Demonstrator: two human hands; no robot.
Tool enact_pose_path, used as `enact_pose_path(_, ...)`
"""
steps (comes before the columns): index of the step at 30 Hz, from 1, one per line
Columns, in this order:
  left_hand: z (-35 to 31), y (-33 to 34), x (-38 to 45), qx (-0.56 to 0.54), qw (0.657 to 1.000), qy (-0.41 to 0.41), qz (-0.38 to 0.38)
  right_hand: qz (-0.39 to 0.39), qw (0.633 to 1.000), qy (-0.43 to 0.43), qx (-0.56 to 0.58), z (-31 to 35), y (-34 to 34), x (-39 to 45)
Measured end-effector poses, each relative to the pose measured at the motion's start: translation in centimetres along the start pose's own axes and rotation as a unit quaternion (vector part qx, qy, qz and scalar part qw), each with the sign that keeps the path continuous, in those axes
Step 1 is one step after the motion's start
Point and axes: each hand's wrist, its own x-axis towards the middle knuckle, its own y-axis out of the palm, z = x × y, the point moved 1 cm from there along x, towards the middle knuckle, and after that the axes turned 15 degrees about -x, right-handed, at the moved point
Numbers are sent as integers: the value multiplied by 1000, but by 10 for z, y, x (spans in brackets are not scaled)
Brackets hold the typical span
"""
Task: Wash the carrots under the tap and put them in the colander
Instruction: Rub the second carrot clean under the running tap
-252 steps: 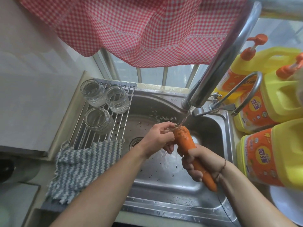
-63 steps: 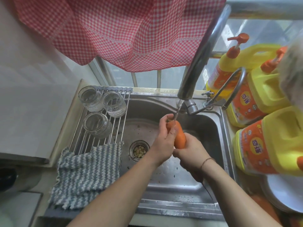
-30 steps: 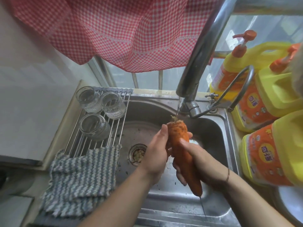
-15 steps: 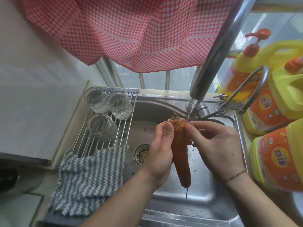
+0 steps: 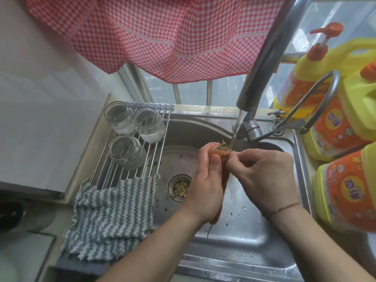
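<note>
The left hand (image 5: 205, 186) grips the carrot (image 5: 222, 180) upright over the sink (image 5: 234, 251), crown up, tip hanging below the wrist. The right hand (image 5: 264, 176), just beside it, pinches the crown. Beyond the fingers, a thin stream from the tap (image 5: 258, 78) falls on that crown.

Red-checked curtain (image 5: 173, 37), grey-striped cloth (image 5: 114, 216), orange carrot (image 5: 224, 169), yellow-orange bottles (image 5: 345, 192).

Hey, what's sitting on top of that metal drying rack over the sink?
Three clear glass jars stand on the drying rack, open ends up. A striped grey cloth covers its near end, so whatever lies under the cloth can't be seen.
</note>
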Motion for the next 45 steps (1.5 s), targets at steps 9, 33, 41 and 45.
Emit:
enact_pose_path(9, -4, -6, 6, -14, 1000, -9, -20, 50, 998, -35, 12, 1, 3, 14)
enact_pose_path(33, -3, -3, 4, 50, 997, -42, -29, 60, 998, -31, 11, -16, 12, 9)
enact_pose_path(41, -6, -2, 2, 74, 996, -52, -23, 53, 997, -52, 7, -21, 12, 11)
enact_pose_path(45, -6, -2, 3, 54, 996, -65, -33, 66, 996, -67, -5, -16, 14, 8)
